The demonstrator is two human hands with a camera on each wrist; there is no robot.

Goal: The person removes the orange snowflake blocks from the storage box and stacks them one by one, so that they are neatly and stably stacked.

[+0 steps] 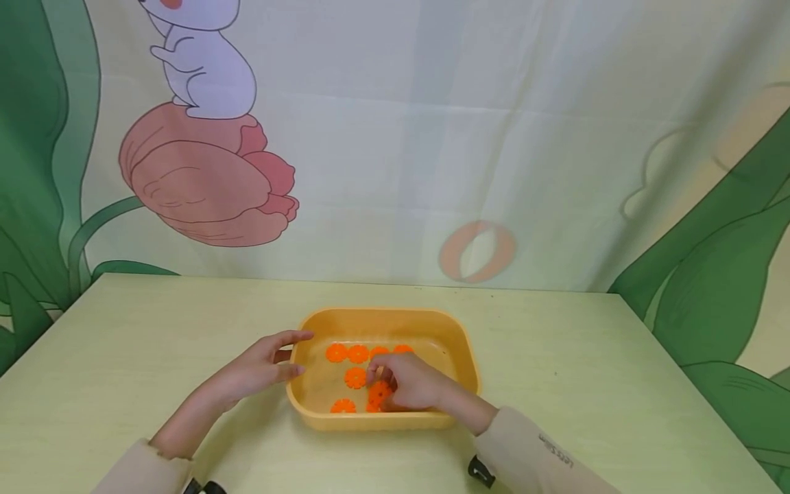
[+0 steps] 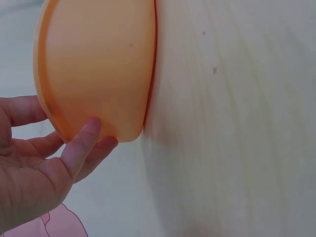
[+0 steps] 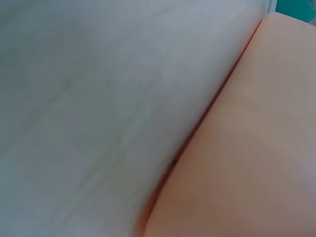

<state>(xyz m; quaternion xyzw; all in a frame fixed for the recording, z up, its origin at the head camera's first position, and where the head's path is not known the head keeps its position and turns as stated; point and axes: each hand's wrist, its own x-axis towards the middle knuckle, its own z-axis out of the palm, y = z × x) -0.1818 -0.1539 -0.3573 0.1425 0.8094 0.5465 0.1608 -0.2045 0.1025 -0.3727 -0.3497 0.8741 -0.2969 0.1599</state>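
Note:
A yellow plastic tray (image 1: 382,421) stands on the table with several orange notched discs (image 1: 355,377) lying in it. My left hand (image 1: 262,363) holds the tray's left end, its thumb on the outer wall and a finger at the rim; the left wrist view shows this hand (image 2: 44,158) at the tray's curved end (image 2: 98,64). Inside the tray, my right hand (image 1: 410,381) has its fingers curled, and an orange disc (image 1: 380,393) is between its thumb and forefinger. The hand partly covers other discs. Only the tray's outer wall (image 3: 247,138) and the table show in the right wrist view.
The pale table (image 1: 555,370) extends around the tray on both sides. Behind its far edge hangs a printed cloth (image 1: 382,151) with plants and an animal figure. The tray's raised walls surround the discs.

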